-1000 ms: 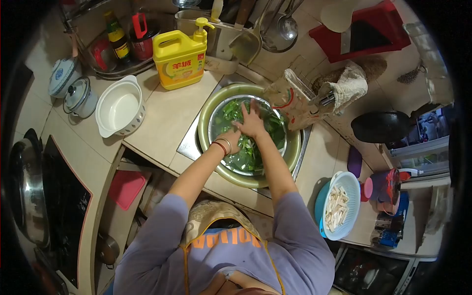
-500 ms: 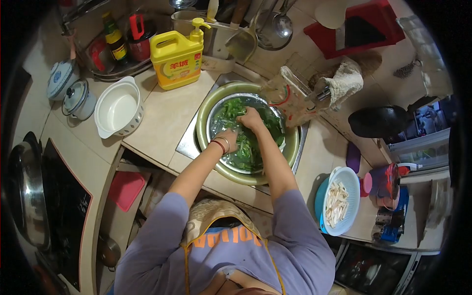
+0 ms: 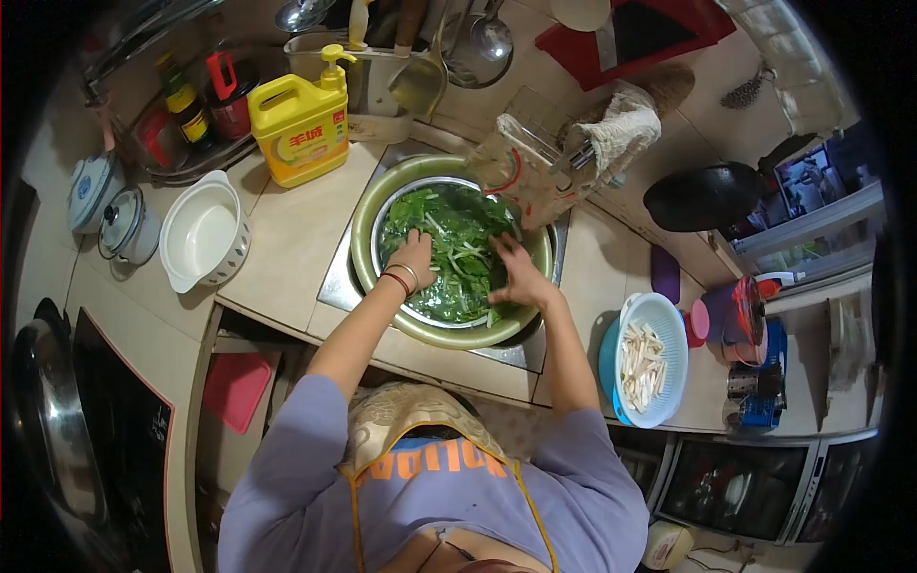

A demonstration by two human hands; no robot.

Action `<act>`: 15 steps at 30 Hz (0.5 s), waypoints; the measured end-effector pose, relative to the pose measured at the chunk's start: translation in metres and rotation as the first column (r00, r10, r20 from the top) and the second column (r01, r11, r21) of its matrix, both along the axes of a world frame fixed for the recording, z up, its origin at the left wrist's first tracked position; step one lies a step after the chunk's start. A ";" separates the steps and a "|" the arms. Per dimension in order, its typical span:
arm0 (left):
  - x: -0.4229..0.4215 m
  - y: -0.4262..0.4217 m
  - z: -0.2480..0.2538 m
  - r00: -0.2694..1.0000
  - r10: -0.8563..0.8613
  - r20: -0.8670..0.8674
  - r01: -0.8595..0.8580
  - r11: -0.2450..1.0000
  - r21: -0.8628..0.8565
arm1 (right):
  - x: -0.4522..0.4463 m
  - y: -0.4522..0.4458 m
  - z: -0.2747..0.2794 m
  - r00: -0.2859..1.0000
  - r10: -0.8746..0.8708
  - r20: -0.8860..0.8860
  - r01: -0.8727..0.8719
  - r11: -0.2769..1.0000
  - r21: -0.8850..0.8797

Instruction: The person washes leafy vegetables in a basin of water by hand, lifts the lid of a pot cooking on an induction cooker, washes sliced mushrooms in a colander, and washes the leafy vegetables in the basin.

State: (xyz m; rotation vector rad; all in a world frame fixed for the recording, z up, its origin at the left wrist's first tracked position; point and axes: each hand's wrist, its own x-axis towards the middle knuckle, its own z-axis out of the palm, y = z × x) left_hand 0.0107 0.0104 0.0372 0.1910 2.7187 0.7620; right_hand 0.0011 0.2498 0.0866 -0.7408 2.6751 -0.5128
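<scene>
Leafy greens (image 3: 463, 253) with pale stems float in water inside a steel basin (image 3: 374, 215). That basin sits within a larger olive-gold basin (image 3: 361, 239), set over the sink (image 3: 334, 286). On the left side of the greens rests my left hand (image 3: 413, 260), fingers stretched and apart, with red and pale bangles at the wrist. My right hand (image 3: 522, 273) is at the basin's right side, its fingers spread and the tips by the leaves. Neither hand grips anything that I can see.
A yellow detergent jug (image 3: 301, 124) stands behind the basins, and a white pot (image 3: 205, 234) is at left. To the right, a blue-and-white colander (image 3: 669, 372) holds pale cut strips. A printed plastic bag (image 3: 511, 167) hangs over the back right rim.
My hands have moved apart: the right one went from the middle of the greens to the right side, fingers now spread. The greens have spread across the basin, and the view has shifted.
</scene>
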 end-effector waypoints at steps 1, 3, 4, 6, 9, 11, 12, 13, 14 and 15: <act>-0.001 0.001 0.001 1.000 0.014 -0.007 -0.014 1.000 0.009 | 0.004 0.004 -0.004 1.000 0.015 0.006 -0.016 0.995 0.099; 0.000 0.002 0.003 0.998 0.037 -0.046 -0.036 0.999 0.030 | 0.010 0.007 -0.011 0.999 0.042 0.022 -0.047 0.955 0.292; 0.002 0.002 0.003 0.995 0.049 -0.090 -0.043 0.997 0.060 | 0.008 0.008 -0.020 0.998 0.063 -0.013 -0.057 0.961 0.270; 0.006 0.002 0.008 0.985 0.052 -0.163 -0.038 0.995 0.088 | 0.000 0.004 -0.033 0.996 0.052 -0.078 -0.034 0.975 0.219; 0.009 0.004 0.012 0.968 -0.003 -0.250 0.028 0.995 0.096 | -0.010 -0.009 -0.058 0.996 0.010 -0.085 0.011 0.970 0.243; 0.008 0.005 0.003 0.951 -0.083 -0.299 0.096 0.995 0.031 | -0.021 -0.019 -0.082 0.998 -0.049 -0.040 0.058 0.959 0.278; 0.008 0.006 0.000 0.939 -0.122 -0.321 0.128 0.992 -0.003 | -0.030 -0.024 -0.098 0.996 -0.091 -0.005 0.088 0.954 0.287; 0.009 0.007 0.005 0.957 -0.159 -0.242 0.150 0.987 -0.054 | -0.031 -0.032 -0.102 0.991 -0.132 0.029 0.117 0.947 0.298; 0.009 0.009 0.011 0.968 -0.191 -0.162 0.176 0.979 -0.102 | -0.031 -0.037 -0.105 0.990 -0.134 -0.043 0.141 0.940 0.310; 0.009 0.010 0.015 0.973 -0.217 -0.079 0.204 0.968 -0.148 | -0.033 -0.042 -0.110 0.984 -0.170 -0.056 0.179 0.938 0.297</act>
